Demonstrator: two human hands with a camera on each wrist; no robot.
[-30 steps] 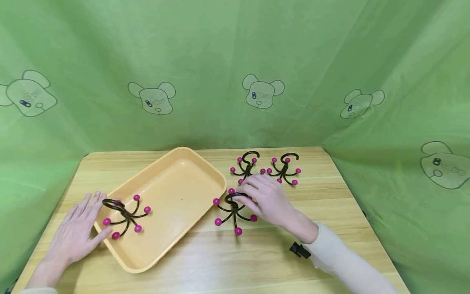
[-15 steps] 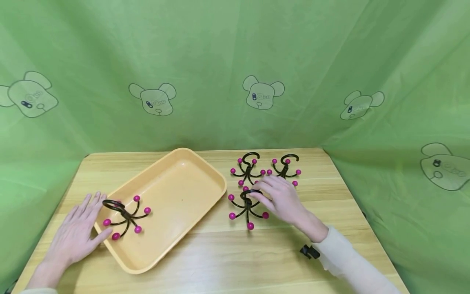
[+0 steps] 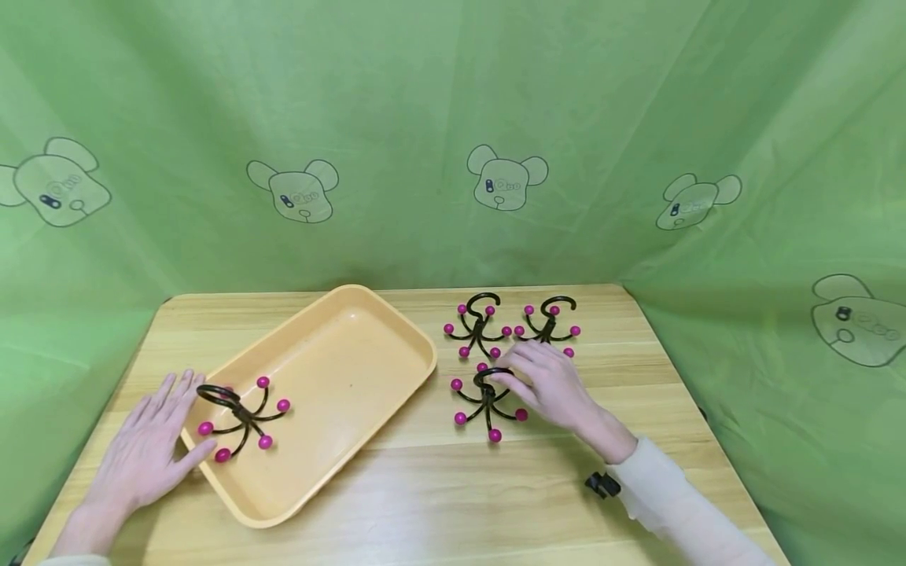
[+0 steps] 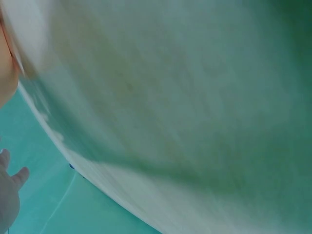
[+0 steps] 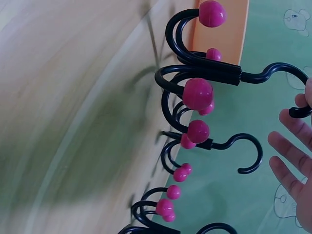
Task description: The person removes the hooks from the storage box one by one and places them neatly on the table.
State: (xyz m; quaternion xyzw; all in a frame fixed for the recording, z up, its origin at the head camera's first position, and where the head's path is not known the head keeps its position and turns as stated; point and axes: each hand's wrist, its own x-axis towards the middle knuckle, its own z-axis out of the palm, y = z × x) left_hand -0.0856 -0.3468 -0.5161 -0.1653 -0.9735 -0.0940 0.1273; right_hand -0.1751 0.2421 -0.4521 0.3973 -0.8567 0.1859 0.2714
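My right hand (image 3: 550, 387) pinches the top hook of a black hook hanger (image 3: 487, 399) whose curved arms end in pink balls. In the right wrist view this hanger (image 5: 222, 73) has its arms close over the wood, with its shadow beside it. Three fingers (image 5: 291, 151) of that hand spread away from the hook. My left hand (image 3: 145, 452) lies with straight fingers along the left end of a yellow tray (image 3: 354, 377), thumb at its rim. Near that hand, a similar hanger (image 3: 244, 413) stands in the tray, hook up. The left wrist view shows mostly blurred tabletop.
Two more hangers, one on the left (image 3: 479, 326) and one on the right (image 3: 548, 326), stand side by side at the table's back edge, just beyond my right hand. Green printed cloth (image 3: 403, 236) surrounds the wooden table (image 3: 425, 495) at the back and sides.
My right hand has carried the pinched hanger to the right, away from the tray's edge, moving only slightly in the last half second. My left hand and the tray have stayed put.
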